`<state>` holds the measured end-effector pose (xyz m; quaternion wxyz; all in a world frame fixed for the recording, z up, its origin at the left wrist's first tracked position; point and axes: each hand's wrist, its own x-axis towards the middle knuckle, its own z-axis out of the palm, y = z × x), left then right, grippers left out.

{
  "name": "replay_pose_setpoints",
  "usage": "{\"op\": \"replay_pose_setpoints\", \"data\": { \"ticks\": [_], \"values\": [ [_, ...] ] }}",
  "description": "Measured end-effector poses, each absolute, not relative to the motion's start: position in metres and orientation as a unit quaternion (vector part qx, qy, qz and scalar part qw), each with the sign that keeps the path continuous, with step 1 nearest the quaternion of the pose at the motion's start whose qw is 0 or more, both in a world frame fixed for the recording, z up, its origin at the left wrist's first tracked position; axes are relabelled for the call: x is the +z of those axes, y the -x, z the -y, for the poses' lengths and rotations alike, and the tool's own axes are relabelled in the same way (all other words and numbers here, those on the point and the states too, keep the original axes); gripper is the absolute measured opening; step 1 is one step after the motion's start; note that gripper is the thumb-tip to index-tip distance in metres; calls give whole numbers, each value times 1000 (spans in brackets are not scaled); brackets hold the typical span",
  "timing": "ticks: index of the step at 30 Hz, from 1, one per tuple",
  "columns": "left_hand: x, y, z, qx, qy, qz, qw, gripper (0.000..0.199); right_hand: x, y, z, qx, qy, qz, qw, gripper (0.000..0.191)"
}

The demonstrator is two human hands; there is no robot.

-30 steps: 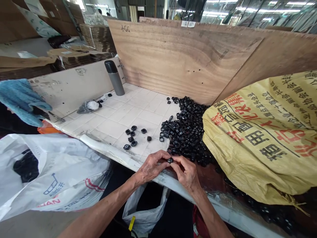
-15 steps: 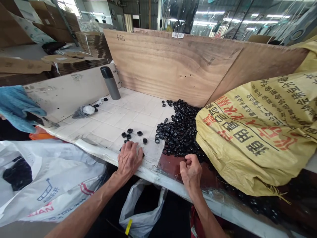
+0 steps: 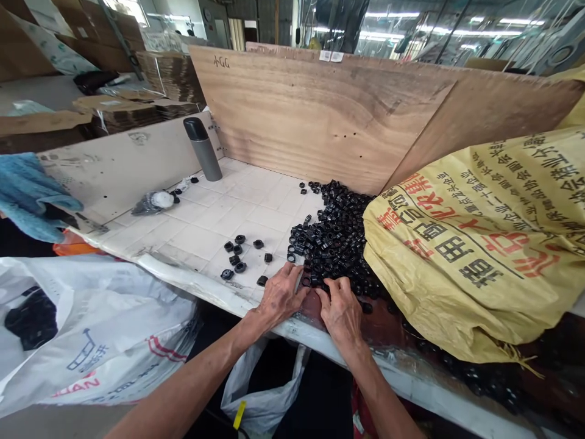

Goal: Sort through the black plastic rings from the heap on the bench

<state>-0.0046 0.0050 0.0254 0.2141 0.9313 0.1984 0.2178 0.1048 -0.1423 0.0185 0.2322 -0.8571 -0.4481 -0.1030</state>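
A heap of small black plastic rings (image 3: 338,241) lies on the table against the yellow sack. At its front left edge is my left hand (image 3: 282,292), fingers bent and thumb curled toward them; what they pinch, if anything, is too small to make out. My right hand (image 3: 342,310) rests close beside it at the heap's front, fingers curled together, their grip also hidden. Several loose black rings (image 3: 240,267) are scattered on the pale tabletop left of my left hand.
A yellow printed sack (image 3: 457,244) fills the right side. Wooden boards (image 3: 311,116) wall the back. On the left stand a grey flask (image 3: 206,155) and a small clear bag (image 3: 153,203). White bags (image 3: 105,341) hang below the table's front edge (image 3: 219,292), and a blue cloth (image 3: 34,192) drapes the corner.
My left hand has moved right from the loose rings to the heap's edge, uncovering several of them. My right hand has shifted slightly left, bringing both hands close together.
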Motion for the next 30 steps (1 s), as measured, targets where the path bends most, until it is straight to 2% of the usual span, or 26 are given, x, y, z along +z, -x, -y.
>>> {"op": "replay_pose_setpoints", "data": {
  "ticks": [4,9,11,14,17,20,23,30],
  "values": [
    [27,4,-4,205,-934,-180,231,24,17,-106,141,-94,841,457,274,12],
    [28,8,-2,268,-907,-188,265,21,24,-107,143,-86,757,455,462,16],
    [30,9,0,280,-900,-192,273,23,27,-108,145,-61,730,464,498,21],
    [33,11,1,281,-881,-190,329,26,29,-109,147,0,722,470,507,26],
    [34,12,-1,251,-832,-176,463,28,26,-107,147,74,723,430,535,28],
    [35,13,-5,210,-779,-151,570,35,23,-105,146,125,718,399,556,21],
    [39,15,-8,196,-768,-118,598,38,24,-104,145,131,704,440,541,10],
    [43,14,-4,160,-685,-133,699,26,27,-103,143,150,698,409,568,15]
  ]
}}
